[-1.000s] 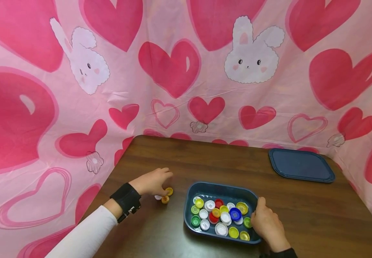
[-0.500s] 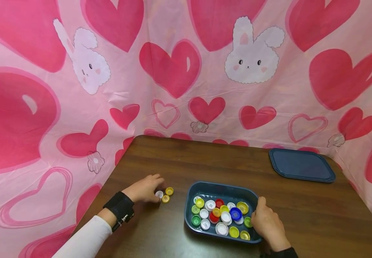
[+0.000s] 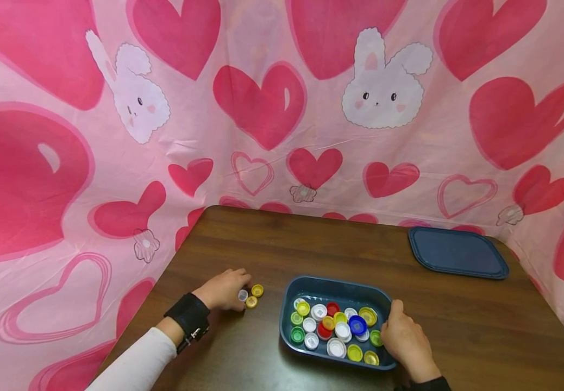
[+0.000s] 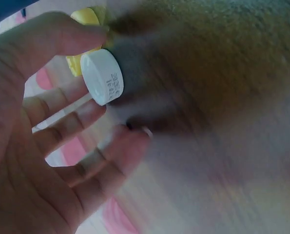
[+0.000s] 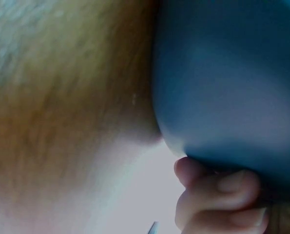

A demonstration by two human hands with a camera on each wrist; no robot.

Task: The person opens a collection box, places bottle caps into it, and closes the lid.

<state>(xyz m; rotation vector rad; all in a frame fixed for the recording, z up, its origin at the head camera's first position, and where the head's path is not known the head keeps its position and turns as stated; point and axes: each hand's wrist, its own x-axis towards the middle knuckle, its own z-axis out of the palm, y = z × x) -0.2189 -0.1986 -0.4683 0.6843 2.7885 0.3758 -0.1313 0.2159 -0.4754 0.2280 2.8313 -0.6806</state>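
Head view: we see the left hand [image 3: 223, 289] pinching a white cap [image 3: 243, 295] on the table [image 3: 458, 320], two yellow caps [image 3: 254, 296] just beyond its fingertips. Our right hand [image 3: 406, 342] grips the blue tray [image 3: 336, 287] by its right wall, coloured caps [image 3: 333, 328] beside its fingers.

Brown table [image 3: 282, 239]: tray [image 3: 287, 304], lid [image 3: 458, 252], caps [image 3: 254, 296].

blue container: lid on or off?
Off. The blue container sits open-topped with bottle caps showing inside, and its lid lies flat on the table, apart, at the far right.
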